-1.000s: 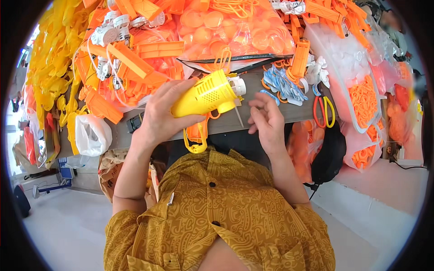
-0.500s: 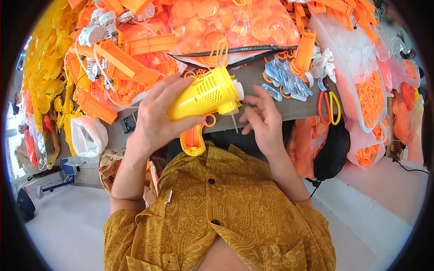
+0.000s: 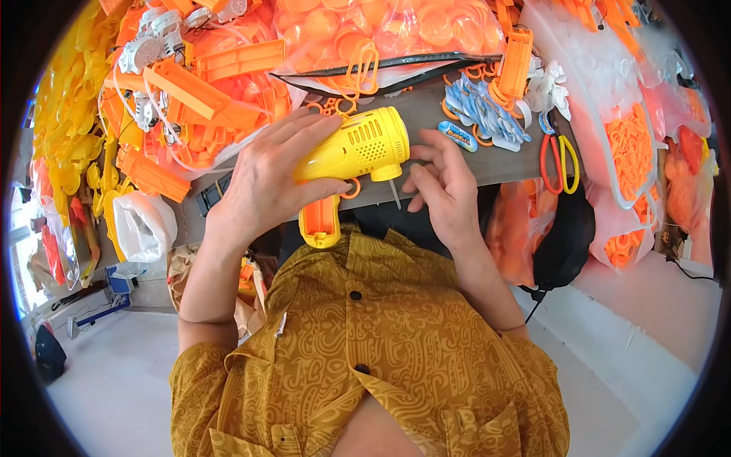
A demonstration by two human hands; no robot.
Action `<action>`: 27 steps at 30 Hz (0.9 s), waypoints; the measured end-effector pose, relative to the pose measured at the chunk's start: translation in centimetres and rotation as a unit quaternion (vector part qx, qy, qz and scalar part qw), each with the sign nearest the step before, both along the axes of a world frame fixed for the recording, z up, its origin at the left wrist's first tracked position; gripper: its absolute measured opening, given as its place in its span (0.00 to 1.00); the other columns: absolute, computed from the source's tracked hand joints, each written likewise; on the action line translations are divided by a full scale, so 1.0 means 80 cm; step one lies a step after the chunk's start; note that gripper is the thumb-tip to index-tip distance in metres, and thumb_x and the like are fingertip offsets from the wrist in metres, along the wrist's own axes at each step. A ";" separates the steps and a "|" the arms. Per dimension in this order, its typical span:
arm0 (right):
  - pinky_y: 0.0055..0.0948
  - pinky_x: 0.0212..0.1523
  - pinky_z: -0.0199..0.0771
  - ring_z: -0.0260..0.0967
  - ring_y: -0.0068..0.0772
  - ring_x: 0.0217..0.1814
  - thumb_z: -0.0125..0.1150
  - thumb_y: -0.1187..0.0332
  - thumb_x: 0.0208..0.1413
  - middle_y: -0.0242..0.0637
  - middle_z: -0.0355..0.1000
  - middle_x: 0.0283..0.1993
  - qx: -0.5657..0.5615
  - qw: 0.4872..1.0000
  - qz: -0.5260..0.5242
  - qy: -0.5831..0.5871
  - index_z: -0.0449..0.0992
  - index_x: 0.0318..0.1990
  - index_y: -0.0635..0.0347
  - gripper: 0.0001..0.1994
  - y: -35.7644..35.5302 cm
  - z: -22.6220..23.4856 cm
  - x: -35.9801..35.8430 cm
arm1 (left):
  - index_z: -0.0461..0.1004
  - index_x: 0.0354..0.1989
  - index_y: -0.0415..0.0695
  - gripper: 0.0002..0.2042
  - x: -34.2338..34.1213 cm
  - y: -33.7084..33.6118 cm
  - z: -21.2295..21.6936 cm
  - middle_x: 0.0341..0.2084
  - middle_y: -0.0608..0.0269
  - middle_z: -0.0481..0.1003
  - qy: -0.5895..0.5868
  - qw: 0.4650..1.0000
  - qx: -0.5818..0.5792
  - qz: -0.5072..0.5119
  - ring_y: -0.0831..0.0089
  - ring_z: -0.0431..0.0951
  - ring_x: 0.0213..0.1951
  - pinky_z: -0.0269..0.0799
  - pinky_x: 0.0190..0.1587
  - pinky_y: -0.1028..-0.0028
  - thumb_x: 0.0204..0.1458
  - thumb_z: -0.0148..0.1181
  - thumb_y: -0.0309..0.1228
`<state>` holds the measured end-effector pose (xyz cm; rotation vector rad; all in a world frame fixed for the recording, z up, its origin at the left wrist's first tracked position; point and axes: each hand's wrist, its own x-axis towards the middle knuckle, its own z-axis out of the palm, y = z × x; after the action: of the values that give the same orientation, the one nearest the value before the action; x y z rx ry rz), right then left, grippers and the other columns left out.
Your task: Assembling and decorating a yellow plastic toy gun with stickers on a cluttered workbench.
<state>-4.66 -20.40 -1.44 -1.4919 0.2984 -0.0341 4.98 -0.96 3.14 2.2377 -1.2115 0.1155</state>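
Observation:
My left hand [image 3: 263, 171] is wrapped round the body of a yellow plastic toy gun [image 3: 352, 146], held level above the table's near edge. Its handle [image 3: 320, 222] hangs down, with orange showing inside. A thin pale tube [image 3: 395, 195] pokes out below a round spout near the front. Close by that front end is my right hand [image 3: 445, 186], fingers bent and apart, with nothing visible in them. Whether its fingertips touch the rim I cannot tell.
Orange parts [image 3: 190, 87] and white motor units [image 3: 141, 55] are heaped at the back left, yellow parts [image 3: 65, 122] beyond. Blue labels [image 3: 487, 114] lie on the grey table [image 3: 426, 107]. Scissors [image 3: 562, 164] hang at its right edge near bags of orange rings [image 3: 630, 152].
A white piece at the toy gun's front end no longer shows. The toy gun has shifted slightly, and the right hand stays beside its front.

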 end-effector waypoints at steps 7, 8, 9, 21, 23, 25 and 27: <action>0.15 0.21 0.66 0.66 0.22 0.30 0.45 0.78 0.52 0.46 0.63 0.45 -0.012 1.000 0.001 0.001 0.56 0.54 0.66 0.20 0.000 -0.001 0.000 | 0.67 0.46 0.37 0.29 0.003 0.000 0.000 0.39 0.49 0.71 0.063 0.998 0.009 -0.002 0.54 0.72 0.42 0.69 0.42 0.66 0.31 0.67 0.32; 0.15 0.21 0.66 0.66 0.22 0.30 0.45 0.78 0.52 0.45 0.63 0.45 -0.013 1.000 0.002 0.000 0.56 0.54 0.66 0.20 0.000 -0.002 0.000 | 0.67 0.46 0.37 0.29 0.003 0.000 0.000 0.39 0.49 0.71 0.076 0.997 0.012 0.002 0.55 0.72 0.42 0.69 0.42 0.66 0.31 0.67 0.32; 0.15 0.21 0.66 0.66 0.22 0.30 0.45 0.78 0.52 0.45 0.63 0.45 -0.013 1.000 0.002 0.000 0.56 0.54 0.66 0.20 0.000 -0.001 0.000 | 0.67 0.46 0.37 0.29 0.003 0.000 -0.001 0.39 0.49 0.71 0.076 0.997 0.012 0.002 0.55 0.72 0.42 0.69 0.42 0.66 0.31 0.67 0.32; 0.16 0.15 0.64 0.62 0.18 0.21 0.46 0.76 0.52 0.39 0.65 0.35 0.049 0.998 -0.008 0.041 0.55 0.54 0.65 0.20 0.024 0.014 -0.009 | 0.67 0.47 0.39 0.31 0.009 0.002 -0.007 0.37 0.52 0.69 0.095 0.995 0.014 -0.027 0.58 0.71 0.38 0.68 0.40 0.68 0.32 0.68 0.38; 0.16 0.15 0.64 0.61 0.18 0.20 0.48 0.76 0.52 0.39 0.65 0.35 0.070 0.997 -0.027 0.028 0.54 0.54 0.66 0.21 0.030 0.009 -0.007 | 0.68 0.45 0.38 0.29 0.010 0.002 -0.010 0.32 0.53 0.68 0.082 0.996 -0.016 -0.037 0.58 0.71 0.34 0.68 0.36 0.68 0.30 0.69 0.35; 0.15 0.14 0.64 0.60 0.18 0.19 0.49 0.76 0.51 0.39 0.65 0.34 0.091 0.995 -0.045 0.014 0.53 0.55 0.66 0.22 0.034 0.006 -0.005 | 0.68 0.45 0.38 0.30 0.009 0.003 -0.012 0.32 0.53 0.68 0.088 0.995 -0.022 -0.033 0.58 0.71 0.33 0.68 0.36 0.68 0.29 0.69 0.35; 0.15 0.13 0.62 0.59 0.16 0.18 0.51 0.76 0.50 0.38 0.65 0.33 0.136 0.988 -0.071 0.022 0.51 0.56 0.66 0.25 0.037 0.006 -0.003 | 0.68 0.45 0.38 0.30 0.008 0.004 -0.015 0.32 0.53 0.68 0.093 0.995 -0.026 -0.030 0.58 0.71 0.33 0.68 0.36 0.68 0.28 0.70 0.35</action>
<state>-4.91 -17.42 -0.94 -1.2003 0.4274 -0.0704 5.63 -0.67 1.98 2.1121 -1.1601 -0.0819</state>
